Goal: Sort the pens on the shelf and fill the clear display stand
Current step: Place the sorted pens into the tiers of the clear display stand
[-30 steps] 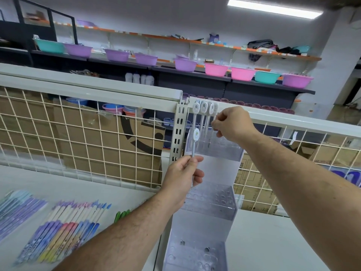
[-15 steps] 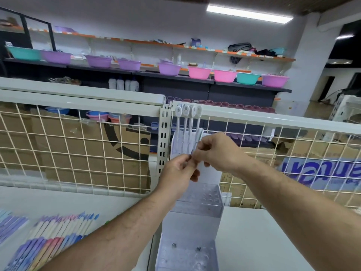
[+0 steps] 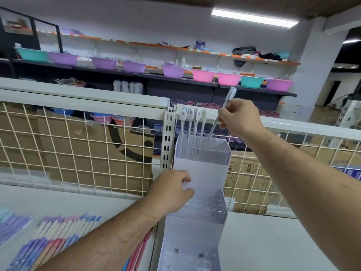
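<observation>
Raised right hand [image 3: 241,118] pinches a tilted translucent white-capped pen [image 3: 231,94], tip entering the top tier of the clear acrylic tiered display stand [image 3: 203,173]. Left hand [image 3: 172,190], fingers curled, grips the stand's left edge.

The shop is bright, in even, cool-white light. The light comes from a ceiling strip [image 3: 254,17] at upper right, blown out to pure white. Shadows are soft and faint. The wide lens bows the rail [image 3: 78,101] and leans the pillar [image 3: 312,65] near the right edge. The pens [image 3: 48,243] at lower left are smeared by blur, and the raised pen [image 3: 231,95] is soft at its top. The clear stand [image 3: 203,173] looks hazy, with a pale sheen. The far doorway [image 3: 332,92] is dim.
</observation>
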`<state>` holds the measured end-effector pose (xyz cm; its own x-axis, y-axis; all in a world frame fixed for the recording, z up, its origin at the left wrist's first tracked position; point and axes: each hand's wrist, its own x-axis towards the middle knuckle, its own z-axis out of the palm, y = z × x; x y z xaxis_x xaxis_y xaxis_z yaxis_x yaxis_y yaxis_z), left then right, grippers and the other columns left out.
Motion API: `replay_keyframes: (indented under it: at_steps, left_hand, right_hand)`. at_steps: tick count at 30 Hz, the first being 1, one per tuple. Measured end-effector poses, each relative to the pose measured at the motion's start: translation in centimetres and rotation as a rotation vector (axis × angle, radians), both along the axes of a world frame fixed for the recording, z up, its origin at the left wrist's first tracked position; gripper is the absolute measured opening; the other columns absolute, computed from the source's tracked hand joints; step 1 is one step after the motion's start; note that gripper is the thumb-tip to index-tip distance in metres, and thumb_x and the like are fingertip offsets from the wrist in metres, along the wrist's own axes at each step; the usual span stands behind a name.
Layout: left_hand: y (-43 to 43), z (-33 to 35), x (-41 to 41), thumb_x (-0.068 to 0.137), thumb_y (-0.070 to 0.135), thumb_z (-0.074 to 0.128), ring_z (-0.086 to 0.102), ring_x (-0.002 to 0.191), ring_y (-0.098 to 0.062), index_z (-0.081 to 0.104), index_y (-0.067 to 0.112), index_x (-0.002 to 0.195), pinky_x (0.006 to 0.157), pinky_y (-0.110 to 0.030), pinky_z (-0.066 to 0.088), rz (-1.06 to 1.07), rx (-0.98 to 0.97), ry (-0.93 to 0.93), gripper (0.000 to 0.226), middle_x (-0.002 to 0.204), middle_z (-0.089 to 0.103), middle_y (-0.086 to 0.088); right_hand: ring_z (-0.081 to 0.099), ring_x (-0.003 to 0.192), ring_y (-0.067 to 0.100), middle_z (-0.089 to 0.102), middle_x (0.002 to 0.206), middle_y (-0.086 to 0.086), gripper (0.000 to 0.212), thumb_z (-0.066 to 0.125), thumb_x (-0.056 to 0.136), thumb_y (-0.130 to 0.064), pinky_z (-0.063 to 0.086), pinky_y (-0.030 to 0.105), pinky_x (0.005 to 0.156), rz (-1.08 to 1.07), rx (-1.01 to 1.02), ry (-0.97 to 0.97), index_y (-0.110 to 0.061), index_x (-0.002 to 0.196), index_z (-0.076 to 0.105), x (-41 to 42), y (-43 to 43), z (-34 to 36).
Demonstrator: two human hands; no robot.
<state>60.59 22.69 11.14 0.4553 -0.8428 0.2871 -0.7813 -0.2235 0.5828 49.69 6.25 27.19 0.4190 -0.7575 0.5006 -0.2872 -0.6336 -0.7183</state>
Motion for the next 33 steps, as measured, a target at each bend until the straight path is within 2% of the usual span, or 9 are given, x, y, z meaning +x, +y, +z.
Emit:
replay_keyframes:
  at_steps: [3,5,6,8,10,13,20,28,33]
  left_hand:
    - [0.2,0.1,0.1,0.083,0.046,0.073,0.054,0.079,-0.005,0.067,0.028,0.116,0.083,-0.031,0.053,-0.005,0.084,-0.029,0.038,0.117,0.061,0.009]
    - [0.1,0.2,0.2,0.082,0.048,0.074,0.048,0.067,-0.004,0.068,0.028,0.114,0.081,-0.031,0.053,0.0,0.107,-0.031,0.038,0.118,0.061,0.008]
    - [0.1,0.2,0.2,0.082,0.049,0.074,0.049,0.07,-0.005,0.068,0.028,0.113,0.082,-0.032,0.052,0.005,0.118,-0.043,0.037,0.117,0.061,0.008]
    - [0.0,0.2,0.3,0.083,0.051,0.073,0.053,0.091,-0.009,0.069,0.029,0.113,0.085,-0.032,0.049,0.013,0.137,-0.077,0.037,0.115,0.061,0.01]
    - [-0.2,0.1,0.2,0.084,0.052,0.071,0.05,0.105,-0.01,0.07,0.03,0.113,0.084,-0.031,0.046,0.015,0.147,-0.1,0.037,0.108,0.058,0.013]
    - [-0.4,0.0,0.3,0.084,0.054,0.07,0.045,0.102,-0.008,0.07,0.03,0.112,0.082,-0.031,0.045,0.008,0.156,-0.108,0.036,0.099,0.05,0.016]
    - [-0.4,-0.2,0.3,0.087,0.052,0.068,0.049,0.11,-0.013,0.069,0.029,0.114,0.086,-0.032,0.046,-0.006,0.158,-0.122,0.036,0.099,0.049,0.014]
    - [-0.2,-0.5,0.3,0.089,0.052,0.065,0.049,0.117,-0.014,0.066,0.028,0.122,0.092,-0.034,0.046,-0.009,0.126,-0.13,0.041,0.118,0.06,0.008]
    - [0.4,-1.0,0.2,0.09,0.051,0.062,0.049,0.121,-0.016,0.061,0.029,0.13,0.096,-0.035,0.047,-0.024,0.069,-0.103,0.046,0.127,0.059,0.007]
  right_hand:
    - [0.073,0.068,0.018,0.073,0.078,0.002,0.014,0.065,0.095,-0.023,0.064,0.041,0.067,-0.02,-0.069,0.092,-0.014,0.085,0.069,1.0,-0.3,-0.5]
    - [0.072,0.07,0.019,0.071,0.076,0.002,0.014,0.065,0.095,-0.023,0.063,0.046,0.072,-0.015,-0.094,0.137,-0.015,0.084,0.069,1.4,-0.4,-0.9]
    - [0.071,0.07,0.02,0.07,0.075,0.001,0.015,0.065,0.095,-0.023,0.063,0.046,0.073,-0.014,-0.108,0.17,-0.015,0.082,0.069,1.6,-0.4,-1.2]
    - [0.071,0.07,0.021,0.071,0.071,0.001,0.018,0.066,0.094,-0.024,0.063,0.044,0.072,-0.014,-0.126,0.253,-0.016,0.079,0.069,1.7,-0.5,-1.6]
    - [0.072,0.067,0.02,0.072,0.068,0.002,0.019,0.065,0.094,-0.023,0.063,0.038,0.065,-0.016,-0.105,0.313,-0.016,0.077,0.069,1.8,-0.6,-2.1]
    - [0.072,0.061,0.017,0.073,0.07,0.004,0.018,0.067,0.093,-0.021,0.06,0.032,0.058,-0.017,-0.057,0.349,-0.014,0.077,0.07,1.8,-0.8,-2.9]
    - [0.073,0.071,0.024,0.072,0.073,0.006,0.016,0.07,0.092,-0.02,0.064,0.042,0.071,-0.023,-0.04,0.373,-0.009,0.08,0.073,1.8,-0.6,-3.2]
    - [0.066,0.077,0.019,0.069,0.081,-0.001,0.008,0.072,0.089,-0.024,0.061,0.042,0.073,-0.081,-0.136,0.353,-0.017,0.086,0.071,-0.2,1.7,-4.3]
    - [0.062,0.075,0.01,0.068,0.086,-0.008,0.009,0.069,0.09,-0.027,0.05,0.028,0.064,-0.114,-0.199,0.344,-0.022,0.097,0.071,-2.6,4.4,-5.4]
